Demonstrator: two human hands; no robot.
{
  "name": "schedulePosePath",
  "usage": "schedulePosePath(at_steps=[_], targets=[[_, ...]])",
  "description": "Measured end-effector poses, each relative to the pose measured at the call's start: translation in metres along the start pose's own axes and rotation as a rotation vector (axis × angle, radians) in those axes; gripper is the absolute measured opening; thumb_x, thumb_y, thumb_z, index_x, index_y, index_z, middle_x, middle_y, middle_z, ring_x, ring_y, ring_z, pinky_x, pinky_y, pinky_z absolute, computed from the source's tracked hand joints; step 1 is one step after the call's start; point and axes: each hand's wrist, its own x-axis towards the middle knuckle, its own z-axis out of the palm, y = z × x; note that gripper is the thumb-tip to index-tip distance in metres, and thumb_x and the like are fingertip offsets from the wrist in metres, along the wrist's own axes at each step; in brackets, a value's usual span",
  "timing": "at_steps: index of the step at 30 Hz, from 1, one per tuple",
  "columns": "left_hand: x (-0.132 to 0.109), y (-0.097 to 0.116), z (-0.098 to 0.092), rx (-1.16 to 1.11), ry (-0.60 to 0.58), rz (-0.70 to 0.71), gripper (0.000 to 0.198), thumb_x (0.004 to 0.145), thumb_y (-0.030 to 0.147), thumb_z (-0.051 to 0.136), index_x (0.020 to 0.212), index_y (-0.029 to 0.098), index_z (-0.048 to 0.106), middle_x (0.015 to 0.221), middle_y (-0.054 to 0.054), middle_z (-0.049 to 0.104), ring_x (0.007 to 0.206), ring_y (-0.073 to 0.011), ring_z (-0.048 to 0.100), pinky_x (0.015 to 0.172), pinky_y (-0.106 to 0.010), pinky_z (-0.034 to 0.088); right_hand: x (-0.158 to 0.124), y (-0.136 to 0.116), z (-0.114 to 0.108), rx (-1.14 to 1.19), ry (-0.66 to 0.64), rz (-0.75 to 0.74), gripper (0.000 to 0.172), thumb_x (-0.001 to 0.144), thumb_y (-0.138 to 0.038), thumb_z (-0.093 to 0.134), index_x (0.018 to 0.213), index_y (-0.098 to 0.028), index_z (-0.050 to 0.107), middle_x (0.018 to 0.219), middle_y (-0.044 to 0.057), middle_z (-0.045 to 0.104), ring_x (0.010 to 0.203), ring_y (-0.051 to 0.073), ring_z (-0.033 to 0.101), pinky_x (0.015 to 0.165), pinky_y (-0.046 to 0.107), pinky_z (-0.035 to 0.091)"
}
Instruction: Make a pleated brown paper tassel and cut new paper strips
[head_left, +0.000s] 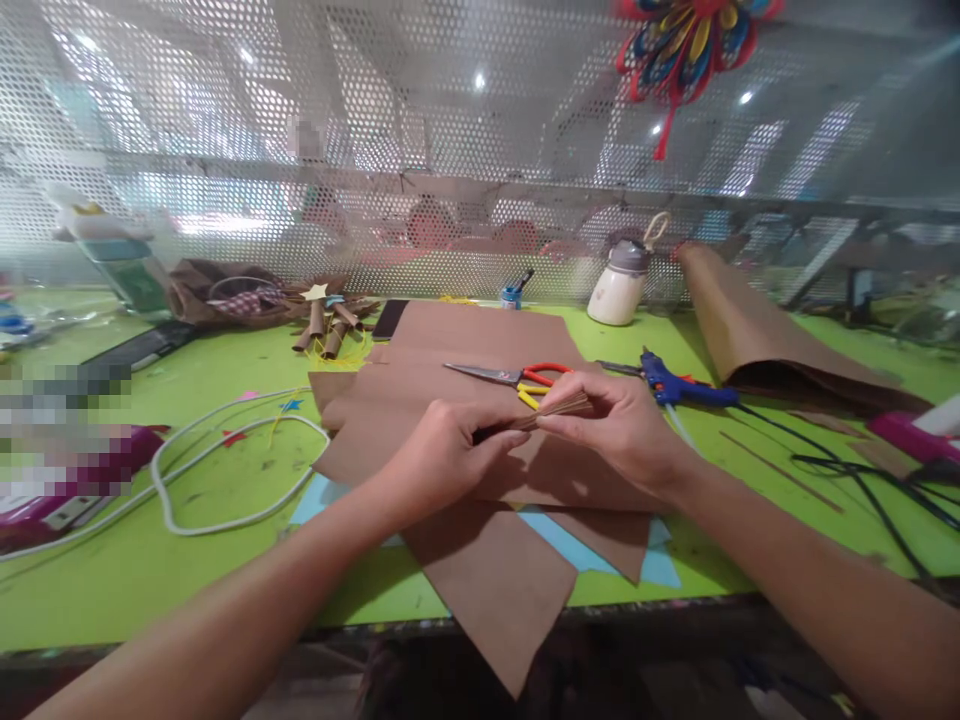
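Note:
Between my two hands is a small pleated strip of brown paper point(571, 405), its folds fanned at the right end. My left hand point(461, 450) pinches its left end, with the thumb along the near side. The right end is gripped by the thumb and fingers of my right hand point(619, 420). Beneath them lie large overlapping sheets of brown paper point(480, 335). Scissors point(487, 374) with red and yellow handles rest on the sheets just beyond my hands, blades pointing left and slightly parted. Light blue paper point(570, 545) shows under the brown sheets.
A blue glue gun point(679, 385) lies to the right, its cord trailing to the table edge. A white cable point(169, 500) loops at left near a purple power strip point(90, 480). Farther back stand a white bottle point(616, 290), rolled brown paper pieces point(316, 318) and a large brown paper roll point(739, 320).

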Motion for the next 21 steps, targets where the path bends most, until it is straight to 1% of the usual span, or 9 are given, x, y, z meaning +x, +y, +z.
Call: schedulePosePath(at_steps=[5, 12, 14, 17, 21], targets=[[0.0014, -0.0023, 0.0011, -0.001, -0.002, 0.001, 0.023, 0.085, 0.026, 0.058, 0.104, 0.022, 0.070, 0.098, 0.001, 0.073, 0.085, -0.0141, 0.067, 0.074, -0.020, 0.048, -0.0009, 0.0003, 0.0000, -0.056, 0.013, -0.018, 0.012, 0.072, -0.026, 0.075, 0.077, -0.017, 0.069, 0.078, 0.002, 0.069, 0.075, 0.016, 0.065, 0.071, 0.029, 0.052], [0.0010, -0.0036, 0.0030, 0.075, 0.028, -0.020, 0.020, 0.086, 0.028, 0.057, 0.094, 0.020, 0.073, 0.080, 0.001, 0.074, 0.069, -0.0121, 0.065, 0.062, -0.019, 0.045, -0.0003, 0.0004, 0.0010, -0.118, 0.011, -0.052, 0.012, 0.073, -0.028, 0.073, 0.077, -0.017, 0.069, 0.076, 0.003, 0.069, 0.072, 0.016, 0.065, 0.067, 0.029, 0.052], [0.0000, -0.0037, 0.0038, 0.086, 0.033, -0.022, 0.020, 0.086, 0.028, 0.057, 0.093, 0.019, 0.074, 0.077, 0.001, 0.074, 0.064, -0.0112, 0.063, 0.058, -0.018, 0.043, 0.0005, 0.0005, 0.0009, -0.112, -0.001, -0.031, 0.012, 0.072, -0.028, 0.074, 0.076, -0.017, 0.069, 0.075, 0.003, 0.069, 0.072, 0.017, 0.065, 0.066, 0.029, 0.052], [-0.0010, -0.0029, 0.0048, 0.110, 0.039, -0.020, 0.021, 0.086, 0.028, 0.057, 0.092, 0.018, 0.074, 0.072, 0.000, 0.073, 0.060, -0.0104, 0.061, 0.055, -0.018, 0.042, 0.0020, 0.0004, 0.0005, -0.046, -0.036, 0.040, 0.014, 0.071, -0.028, 0.075, 0.077, -0.017, 0.068, 0.076, 0.003, 0.070, 0.074, 0.017, 0.067, 0.068, 0.029, 0.053], [-0.0003, -0.0036, 0.0071, 0.053, 0.019, -0.028, 0.023, 0.086, 0.028, 0.056, 0.099, 0.019, 0.073, 0.079, 0.000, 0.074, 0.066, -0.0120, 0.063, 0.060, -0.019, 0.045, 0.0035, 0.0003, -0.0004, -0.020, -0.047, 0.111, 0.020, 0.069, -0.033, 0.076, 0.080, -0.017, 0.068, 0.077, 0.003, 0.072, 0.075, 0.019, 0.068, 0.070, 0.031, 0.054]])
